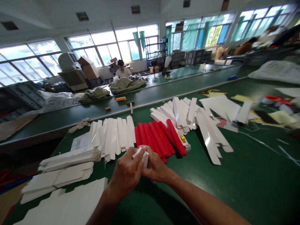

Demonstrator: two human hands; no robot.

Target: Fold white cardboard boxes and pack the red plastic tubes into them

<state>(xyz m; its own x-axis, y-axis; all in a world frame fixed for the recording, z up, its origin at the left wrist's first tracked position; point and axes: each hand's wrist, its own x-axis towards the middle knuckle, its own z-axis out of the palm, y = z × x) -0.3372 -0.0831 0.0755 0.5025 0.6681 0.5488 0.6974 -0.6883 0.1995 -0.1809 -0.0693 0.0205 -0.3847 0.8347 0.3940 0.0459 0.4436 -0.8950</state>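
My left hand (125,175) and my right hand (156,167) meet over the green work table (211,184), both shut on a small folded white card piece (142,155). Just beyond my fingers lies a row of red cylindrical tubes (158,139), side by side. Narrow white folded card strips (114,137) stand in a fanned row to their left. Flat white card blanks (64,159) are stacked near my left hand, with larger die-cut sheets (67,200) below them. More white blanks (208,134) lie scattered right of the tubes.
Yellow and black scraps and a blurred orange-red item (276,100) lie at the table's far right. Beyond its edge runs a long green bench (93,117) with a yellow tool and green cloth bundles. A co-worker (122,69) sits behind it, near boxes and windows.
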